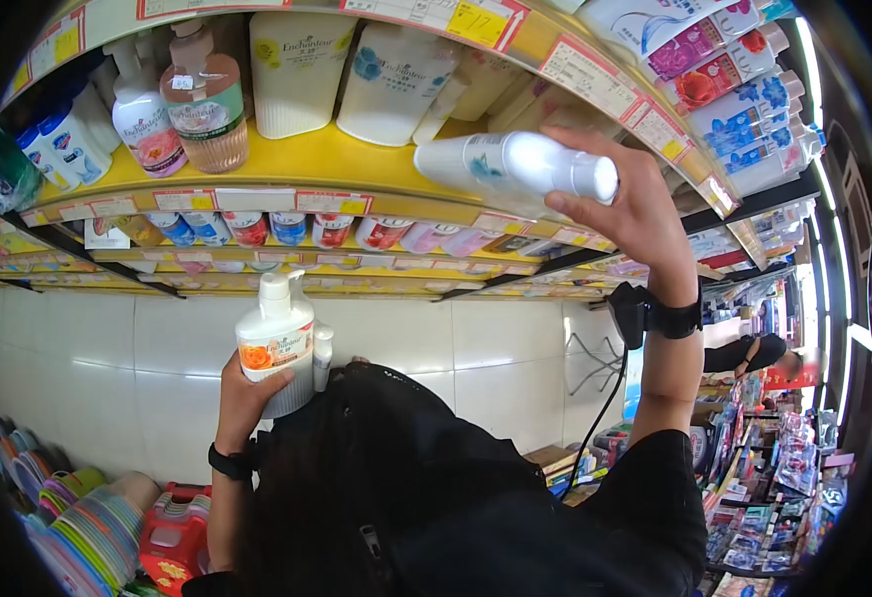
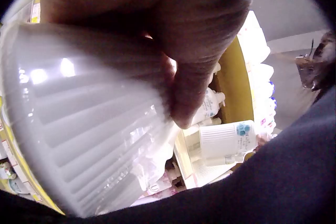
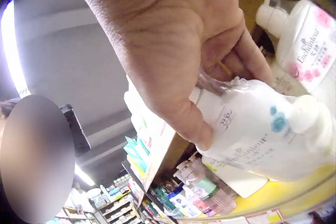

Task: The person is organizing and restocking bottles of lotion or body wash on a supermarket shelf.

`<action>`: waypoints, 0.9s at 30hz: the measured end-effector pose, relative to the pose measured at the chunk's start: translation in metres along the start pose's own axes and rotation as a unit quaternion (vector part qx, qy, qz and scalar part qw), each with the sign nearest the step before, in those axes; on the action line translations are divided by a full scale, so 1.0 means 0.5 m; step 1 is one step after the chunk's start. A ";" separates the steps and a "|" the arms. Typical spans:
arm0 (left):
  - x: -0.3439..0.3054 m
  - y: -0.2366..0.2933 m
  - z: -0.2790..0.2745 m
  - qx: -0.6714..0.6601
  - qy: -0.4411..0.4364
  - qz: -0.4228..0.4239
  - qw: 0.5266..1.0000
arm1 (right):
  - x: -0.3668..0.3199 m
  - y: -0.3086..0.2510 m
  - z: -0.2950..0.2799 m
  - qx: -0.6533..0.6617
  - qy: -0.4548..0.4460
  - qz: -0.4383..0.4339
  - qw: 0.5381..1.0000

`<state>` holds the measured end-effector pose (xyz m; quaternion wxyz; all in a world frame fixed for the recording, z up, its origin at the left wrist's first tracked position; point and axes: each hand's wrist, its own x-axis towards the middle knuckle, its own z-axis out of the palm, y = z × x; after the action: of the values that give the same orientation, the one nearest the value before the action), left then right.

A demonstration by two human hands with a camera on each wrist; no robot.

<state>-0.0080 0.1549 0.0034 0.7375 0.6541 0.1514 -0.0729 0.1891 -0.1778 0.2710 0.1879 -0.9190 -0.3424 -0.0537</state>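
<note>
My left hand (image 1: 241, 403) grips a white pump bottle (image 1: 275, 348) with an orange rose label, thumb across its front. A small white bottle (image 1: 323, 350) sits against its side. In the left wrist view the bottle's ribbed body (image 2: 79, 113) fills the left. My right hand (image 1: 635, 199) holds another white bottle (image 1: 476, 162) by its cap end, tipped sideways over the yellow shelf (image 1: 356, 162). Clear plastic wraps this bottle's neck in the right wrist view, where a blue flower (image 3: 278, 121) and handwritten marks show. Behind it stands a white bottle with blue flowers (image 1: 396, 90).
Pink and white pump bottles (image 1: 207, 104) line the shelf's left part. Price tags (image 1: 331, 202) run along its edge, with stocked shelves below. Lying bottles (image 1: 745, 124) fill the upper right. Stacked basins (image 1: 88, 547) and red plastic goods (image 1: 172, 537) stand lower left. Another person (image 1: 745, 353) is at right.
</note>
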 end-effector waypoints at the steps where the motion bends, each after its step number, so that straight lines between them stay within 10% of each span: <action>1: 0.000 0.002 -0.004 -0.002 0.000 -0.004 1.000 | 0.006 -0.003 0.002 0.004 -0.001 0.002 1.000; 3: 0.001 -0.003 -0.011 0.000 0.001 -0.001 1.000 | 0.017 -0.011 0.000 0.001 -0.047 0.105 0.993; 27: 0.008 -0.016 -0.049 -0.002 0.031 -0.034 0.999 | 0.114 0.078 0.050 -0.118 -0.033 0.146 0.982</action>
<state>-0.0097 0.1783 -0.0080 0.7310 0.6491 0.1960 -0.0773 0.2570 -0.1605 0.2490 0.0729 -0.9762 -0.2013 -0.0355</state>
